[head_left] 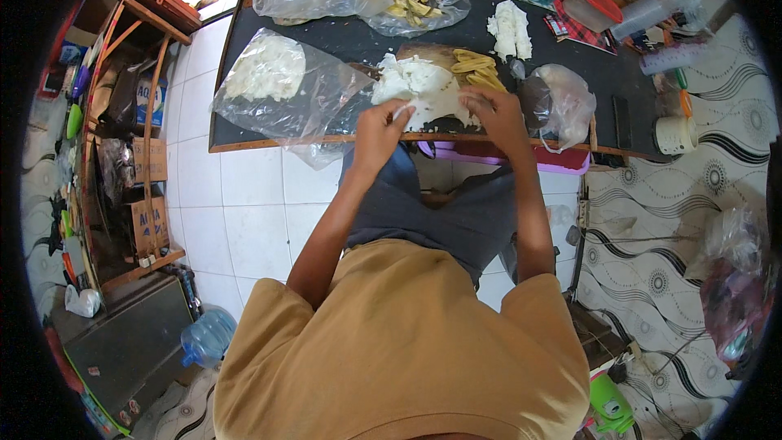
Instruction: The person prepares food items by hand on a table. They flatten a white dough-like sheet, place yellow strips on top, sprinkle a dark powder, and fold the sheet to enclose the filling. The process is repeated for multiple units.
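Note:
A thin, soft white sheet [432, 114], resembling a spring roll wrapper, lies at the table's front edge. My left hand [380, 134] pinches its left side between thumb and fingers. On the right side, the fingers of my right hand [494, 116] are closed at the sheet's edge. Just beyond is a crumpled pile of similar white sheets [407, 73]. Yellow strips [476, 69], like sliced banana, lie right behind my right hand. A clear plastic bag [334, 102] with more white sheets [269, 69] spreads to the left.
White rolled pieces [510, 28] lie farther right on the dark table [342, 42]. A bag of yellow pieces [415, 0] sits at the back. A knotted clear bag [564, 102], phone [621, 121] and white cup [675, 135] stand rightward. A purple-rimmed tub [562, 160] is under the table.

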The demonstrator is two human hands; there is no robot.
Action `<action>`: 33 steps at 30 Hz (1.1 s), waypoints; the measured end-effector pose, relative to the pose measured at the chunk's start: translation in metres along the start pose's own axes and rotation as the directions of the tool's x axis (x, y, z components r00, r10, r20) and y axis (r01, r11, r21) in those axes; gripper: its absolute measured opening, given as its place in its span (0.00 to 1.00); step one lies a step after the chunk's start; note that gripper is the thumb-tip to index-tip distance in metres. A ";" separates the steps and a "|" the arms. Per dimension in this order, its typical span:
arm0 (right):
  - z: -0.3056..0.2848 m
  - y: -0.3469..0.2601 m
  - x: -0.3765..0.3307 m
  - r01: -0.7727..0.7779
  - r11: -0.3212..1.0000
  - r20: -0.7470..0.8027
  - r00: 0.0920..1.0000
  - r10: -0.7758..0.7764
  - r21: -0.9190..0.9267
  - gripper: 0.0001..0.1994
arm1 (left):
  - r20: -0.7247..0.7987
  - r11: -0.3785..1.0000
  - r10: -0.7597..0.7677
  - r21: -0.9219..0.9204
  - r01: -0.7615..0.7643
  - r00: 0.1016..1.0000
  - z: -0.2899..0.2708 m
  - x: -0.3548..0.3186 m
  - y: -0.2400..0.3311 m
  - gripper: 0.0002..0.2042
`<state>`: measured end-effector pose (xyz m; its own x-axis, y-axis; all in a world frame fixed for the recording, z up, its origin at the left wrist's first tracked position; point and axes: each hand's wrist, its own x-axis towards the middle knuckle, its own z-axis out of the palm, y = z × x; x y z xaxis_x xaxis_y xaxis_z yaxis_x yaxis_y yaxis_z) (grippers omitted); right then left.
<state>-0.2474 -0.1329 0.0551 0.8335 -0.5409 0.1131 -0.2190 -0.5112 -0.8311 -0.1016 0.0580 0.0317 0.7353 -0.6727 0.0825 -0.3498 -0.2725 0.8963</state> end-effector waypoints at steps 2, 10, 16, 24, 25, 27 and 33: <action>0.002 0.011 0.031 -0.070 0.995 0.035 0.997 0.067 0.066 0.11 | -0.040 0.998 -0.016 0.068 0.018 0.999 0.005 0.018 -0.006 0.11; 0.033 0.090 0.128 -0.010 0.999 0.247 0.969 0.000 0.039 0.14 | -0.072 0.952 0.074 0.302 -0.048 0.995 0.015 0.085 -0.050 0.13; 0.040 0.111 0.120 -0.057 0.989 0.250 0.968 0.021 0.136 0.13 | -0.087 0.960 0.007 0.278 0.018 0.996 0.014 0.087 -0.064 0.13; 0.041 0.115 0.108 0.105 0.986 0.203 0.976 -0.076 -0.131 0.13 | -0.116 0.956 -0.001 0.293 0.035 0.993 0.016 0.085 -0.056 0.13; 0.044 0.108 0.104 0.127 0.977 0.175 0.980 -0.096 -0.174 0.13 | -0.131 0.962 -0.005 0.271 0.041 0.991 0.014 0.081 -0.055 0.13; 0.048 0.089 0.092 0.161 0.953 0.123 0.983 -0.133 -0.258 0.13 | -0.156 0.963 -0.019 0.263 0.060 0.988 0.013 0.076 -0.059 0.13; 0.049 0.107 0.086 0.041 0.998 0.039 0.998 -0.039 -0.042 0.13 | -0.122 0.958 -0.017 0.281 0.051 0.992 0.017 0.081 -0.060 0.14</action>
<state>-0.1743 -0.2020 -0.0510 0.8606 -0.4939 0.1240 -0.2059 -0.5602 -0.8023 -0.0314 0.0083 -0.0232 0.8066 -0.5789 0.1195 -0.4605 -0.4886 0.7411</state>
